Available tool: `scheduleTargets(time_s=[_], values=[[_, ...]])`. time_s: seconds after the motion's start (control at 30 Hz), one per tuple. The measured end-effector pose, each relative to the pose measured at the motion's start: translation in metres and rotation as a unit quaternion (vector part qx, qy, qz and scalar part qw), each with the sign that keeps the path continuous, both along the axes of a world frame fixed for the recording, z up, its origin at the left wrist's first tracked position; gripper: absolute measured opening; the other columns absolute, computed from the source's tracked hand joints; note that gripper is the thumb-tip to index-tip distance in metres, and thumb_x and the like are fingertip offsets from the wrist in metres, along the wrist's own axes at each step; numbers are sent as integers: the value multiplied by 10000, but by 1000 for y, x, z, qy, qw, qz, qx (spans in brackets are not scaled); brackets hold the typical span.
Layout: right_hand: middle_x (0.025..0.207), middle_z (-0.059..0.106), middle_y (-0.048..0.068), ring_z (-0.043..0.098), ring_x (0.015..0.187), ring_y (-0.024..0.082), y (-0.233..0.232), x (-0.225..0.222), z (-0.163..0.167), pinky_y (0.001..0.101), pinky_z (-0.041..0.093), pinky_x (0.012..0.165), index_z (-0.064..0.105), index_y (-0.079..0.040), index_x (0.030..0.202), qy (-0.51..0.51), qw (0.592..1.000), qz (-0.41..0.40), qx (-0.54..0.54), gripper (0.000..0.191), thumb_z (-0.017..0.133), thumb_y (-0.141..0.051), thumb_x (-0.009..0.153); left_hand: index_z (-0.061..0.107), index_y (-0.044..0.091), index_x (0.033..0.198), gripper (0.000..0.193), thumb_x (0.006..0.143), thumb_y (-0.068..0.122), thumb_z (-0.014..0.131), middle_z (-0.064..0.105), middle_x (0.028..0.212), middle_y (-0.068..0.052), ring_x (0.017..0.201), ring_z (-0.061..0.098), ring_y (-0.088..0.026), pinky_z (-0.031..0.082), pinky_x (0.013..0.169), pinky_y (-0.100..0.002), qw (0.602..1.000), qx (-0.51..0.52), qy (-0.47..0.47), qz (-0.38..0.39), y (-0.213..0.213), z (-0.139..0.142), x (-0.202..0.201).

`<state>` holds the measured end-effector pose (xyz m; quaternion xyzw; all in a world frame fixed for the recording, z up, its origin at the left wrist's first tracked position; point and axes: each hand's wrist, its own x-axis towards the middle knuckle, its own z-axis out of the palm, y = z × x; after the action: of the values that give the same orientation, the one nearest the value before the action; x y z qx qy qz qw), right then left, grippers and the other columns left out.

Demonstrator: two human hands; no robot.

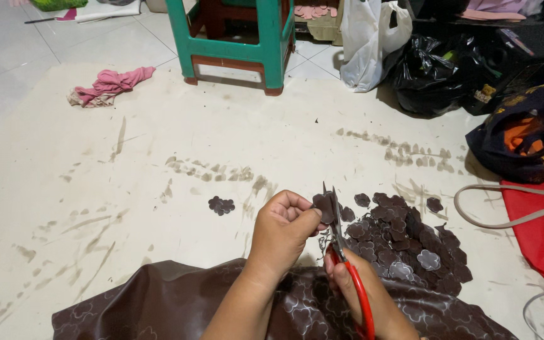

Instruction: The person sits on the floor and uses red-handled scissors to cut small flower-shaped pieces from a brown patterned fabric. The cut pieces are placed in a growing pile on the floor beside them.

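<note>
Floor: pale mat [158,151] streaked with dark smudges, laid over grey tiles.
Far left: crumpled pink cloth [109,85] on the mat's edge.
Back: green plastic stool [237,44], top cut off by the frame.
Lap: brown patterned sheet [171,308], its lower part out of frame.
Left hand [281,230]: fingers pinched on a small brown flower piece [325,206].
Right hand [363,289]: clenched around red-handled scissors [347,264], blades at the piece; fingertips partly hidden.
Centre right: pile of cut flower shapes [410,242].
Right: black plastic bags [436,69], contents hard to make out.
</note>
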<state>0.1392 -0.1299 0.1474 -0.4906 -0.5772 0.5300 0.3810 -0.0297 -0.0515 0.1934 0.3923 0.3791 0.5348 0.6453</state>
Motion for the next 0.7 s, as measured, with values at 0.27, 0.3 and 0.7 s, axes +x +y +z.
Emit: scheduleTargets(time_s=[0.27, 0.3, 0.7], values=[[787, 492, 2, 488, 723, 127, 2, 0, 3, 295, 450, 641, 541, -85, 937, -1, 1000, 24, 1, 565, 443, -641, 943, 602, -4, 915, 143, 849, 13, 728, 683, 764, -42, 653, 612, -51, 511, 609, -198, 999, 12, 34, -13, -2, 2, -2], [809, 497, 5, 504, 747, 129, 1, -1, 4, 297, 473, 665, 538, -84, 957, 13, 999, 35, 6, 566, 454, -643, 943, 601, -3, 910, 142, 848, 14, 727, 685, 760, -43, 651, 616, -51, 515, 608, -197, 999, 9, 41, -19, -2, 3, -2], [785, 457, 5, 433, 736, 131, 1, 0, -10, 295, 390, 644, 533, -82, 918, 13, 1000, 11, 18, 644, 436, -719, 921, 599, -2, 921, 150, 847, 19, 729, 696, 763, -66, 651, 645, -69, 530, 603, -206, 998, -3, 65, -14, -4, 4, 0]])
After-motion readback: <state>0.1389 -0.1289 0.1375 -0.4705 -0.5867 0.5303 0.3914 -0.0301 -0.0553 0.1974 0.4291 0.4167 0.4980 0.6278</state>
